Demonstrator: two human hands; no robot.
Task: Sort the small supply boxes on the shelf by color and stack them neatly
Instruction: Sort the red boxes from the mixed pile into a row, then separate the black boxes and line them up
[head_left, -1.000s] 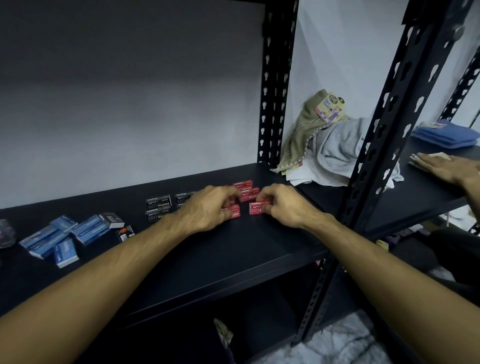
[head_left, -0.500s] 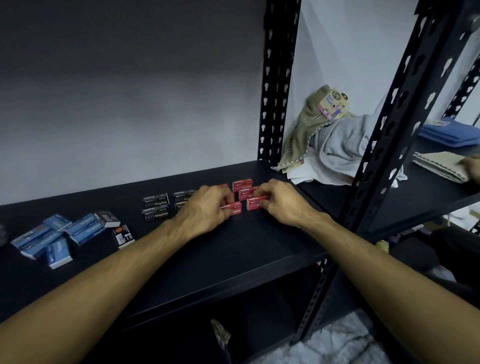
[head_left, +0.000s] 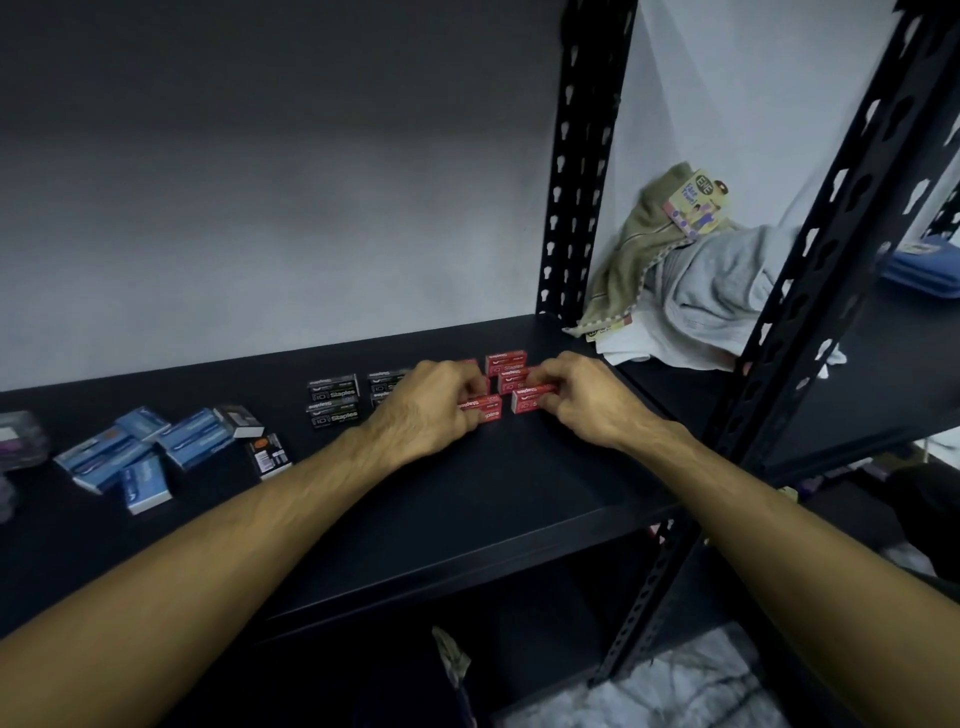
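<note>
left hand (head_left: 431, 410): centre frame, fingers curled on the front-left red box (head_left: 483, 408) — pinching it where it sits on the shelf (head_left: 519, 493)
right hand (head_left: 587, 397): just right of centre, fingers curled round the front-right red box (head_left: 530, 401), also down on the shelf
red boxes (head_left: 506, 362): small cluster between and just behind the two hands, centre frame; the rear ones lie flat, close together, exact count hidden by the fingers
black boxes (head_left: 332, 400): left of the left hand, two visible stacks side by side, "Staples" printed on the fronts; the right stack is partly behind the left hand
blue boxes (head_left: 124, 454): lower-left of frame, loose heap, not aligned — some tilted
odd boxes: one grey-white box (head_left: 240, 421) and one dark box with an orange mark (head_left: 267, 456) just right of the blue heap
towels (head_left: 691, 291): right of frame beyond the upright post (head_left: 582, 171), a crumpled pile, tan one with a card label on top
</note>
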